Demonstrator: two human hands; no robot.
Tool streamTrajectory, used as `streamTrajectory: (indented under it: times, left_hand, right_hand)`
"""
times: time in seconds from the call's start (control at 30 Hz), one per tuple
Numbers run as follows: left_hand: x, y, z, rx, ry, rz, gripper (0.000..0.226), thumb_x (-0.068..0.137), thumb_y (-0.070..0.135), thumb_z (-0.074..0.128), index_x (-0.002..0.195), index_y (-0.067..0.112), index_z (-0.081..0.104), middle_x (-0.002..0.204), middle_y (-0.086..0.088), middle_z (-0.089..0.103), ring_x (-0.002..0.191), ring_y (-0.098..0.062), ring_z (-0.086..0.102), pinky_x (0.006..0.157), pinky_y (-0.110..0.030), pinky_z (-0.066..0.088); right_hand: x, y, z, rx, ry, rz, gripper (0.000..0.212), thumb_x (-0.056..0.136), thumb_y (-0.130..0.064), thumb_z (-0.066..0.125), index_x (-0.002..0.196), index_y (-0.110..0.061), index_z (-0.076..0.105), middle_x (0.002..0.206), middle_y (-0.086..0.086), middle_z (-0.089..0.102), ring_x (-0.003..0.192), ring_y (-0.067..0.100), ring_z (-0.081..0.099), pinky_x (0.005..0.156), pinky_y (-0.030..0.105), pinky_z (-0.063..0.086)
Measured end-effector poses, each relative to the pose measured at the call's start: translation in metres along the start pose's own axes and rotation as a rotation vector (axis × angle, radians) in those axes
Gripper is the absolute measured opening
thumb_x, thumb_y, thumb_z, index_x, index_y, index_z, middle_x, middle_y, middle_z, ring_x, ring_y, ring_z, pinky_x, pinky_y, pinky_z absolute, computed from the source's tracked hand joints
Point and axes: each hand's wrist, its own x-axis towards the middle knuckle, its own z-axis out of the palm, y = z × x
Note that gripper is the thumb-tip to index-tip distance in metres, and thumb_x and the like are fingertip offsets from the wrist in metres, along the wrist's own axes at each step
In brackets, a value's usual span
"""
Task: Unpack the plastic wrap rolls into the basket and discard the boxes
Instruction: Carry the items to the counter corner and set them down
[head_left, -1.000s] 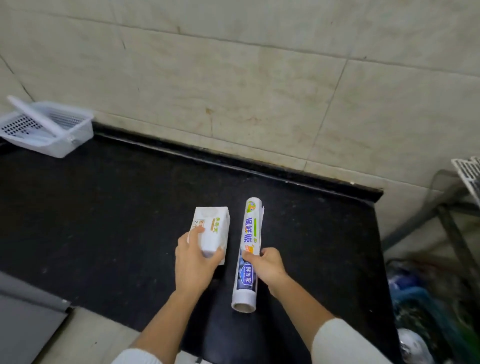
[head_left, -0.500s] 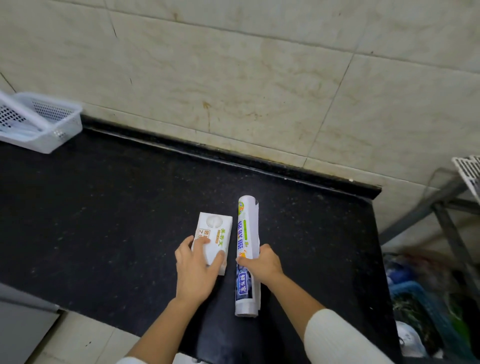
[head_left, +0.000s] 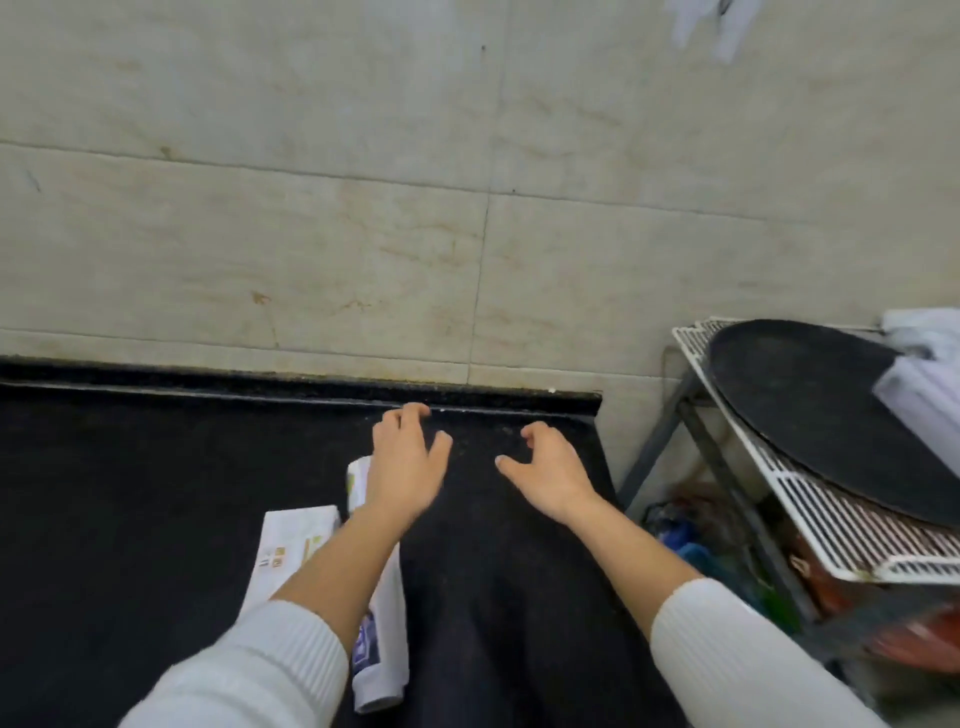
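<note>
A white plastic wrap roll (head_left: 382, 644) with blue and green print lies lengthwise on the black counter (head_left: 156, 493), partly under my left forearm. Just left of it lies a white box (head_left: 291, 551) with orange print, its near end hidden by my left sleeve. My left hand (head_left: 408, 462) hovers above the far end of the roll, fingers spread, holding nothing. My right hand (head_left: 550, 467) hangs over bare counter to the right, fingers curled apart and empty. The basket is out of view.
A tiled wall (head_left: 363, 234) rises behind the counter. To the right stands a white wire rack (head_left: 810, 514) on a grey frame with a round black pan (head_left: 831, 410) and white packages on it. Bags and clutter (head_left: 696, 545) fill the gap below.
Both hands have let go of the box and the roll and lifted forward, away from them. The view has swung up and right, so the white basket at the left is gone from sight.
</note>
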Motion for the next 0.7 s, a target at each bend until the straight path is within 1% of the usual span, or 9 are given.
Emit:
streamTrajectory:
  times: [0.13,0.23,0.33,0.4,0.5,0.6,0.7]
  left_hand:
    - [0.013,0.095,0.031,-0.039,-0.065,0.171,0.039,0.092,0.031,0.051,0.126,0.014,0.045,0.126,-0.012,0.049,0.119,-0.030,0.043,0.095,-0.041,0.039]
    - [0.013,0.163,0.057,-0.058,-0.082,0.263,0.040,0.091,0.033,0.052,0.126,0.016,0.046,0.125,-0.012,0.050,0.118,-0.031,0.047,0.095,-0.041,0.039]
    - [0.003,0.221,0.090,-0.106,-0.097,0.326,0.038,0.091,0.034,0.052,0.125,0.018,0.047,0.125,-0.009,0.050,0.116,-0.028,0.048,0.095,-0.040,0.039]
    - [-0.007,0.254,0.117,-0.107,-0.100,0.348,0.037,0.091,0.035,0.050,0.124,0.019,0.046,0.125,-0.008,0.050,0.113,-0.027,0.049,0.094,-0.039,0.039]
    - [-0.025,0.296,0.162,-0.110,-0.116,0.341,0.038,0.092,0.037,0.048,0.125,0.020,0.045,0.126,-0.005,0.051,0.113,-0.023,0.050,0.092,-0.037,0.043]
    - [-0.043,0.324,0.204,-0.057,-0.138,0.339,0.042,0.091,0.036,0.049,0.129,0.019,0.045,0.131,-0.006,0.049,0.121,-0.023,0.045,0.098,-0.038,0.041]
    - [-0.057,0.338,0.233,0.017,-0.198,0.298,0.044,0.092,0.038,0.048,0.132,0.020,0.042,0.138,-0.006,0.044,0.129,-0.024,0.035,0.101,-0.040,0.039]
  right_hand:
    - [0.002,0.025,-0.093,-0.060,0.141,-0.042,0.053,0.084,-0.036,0.065,0.129,-0.011,0.052,0.131,0.009,0.055,0.123,0.027,0.052,0.098,0.035,0.044]
    - [0.000,0.053,-0.162,-0.110,0.230,-0.079,0.055,0.084,-0.035,0.064,0.131,-0.009,0.050,0.134,0.011,0.054,0.125,0.026,0.050,0.102,0.035,0.043]
    - [-0.004,0.089,-0.222,-0.132,0.310,-0.100,0.053,0.082,-0.036,0.064,0.128,-0.012,0.052,0.127,0.009,0.055,0.117,0.026,0.054,0.095,0.036,0.046]
    - [-0.005,0.117,-0.256,-0.132,0.336,-0.113,0.053,0.082,-0.037,0.063,0.128,-0.014,0.051,0.126,0.007,0.056,0.115,0.025,0.055,0.094,0.039,0.047]
    - [-0.002,0.164,-0.299,-0.142,0.351,-0.127,0.055,0.083,-0.037,0.063,0.131,-0.013,0.049,0.130,0.006,0.054,0.120,0.024,0.053,0.098,0.039,0.046]
    - [-0.001,0.209,-0.335,-0.177,0.360,-0.088,0.055,0.083,-0.035,0.063,0.131,-0.011,0.050,0.133,0.008,0.054,0.123,0.025,0.050,0.099,0.037,0.044]
    - [-0.001,0.244,-0.361,-0.280,0.355,-0.007,0.049,0.082,-0.037,0.060,0.123,-0.011,0.053,0.129,0.011,0.054,0.123,0.032,0.048,0.097,0.042,0.045]
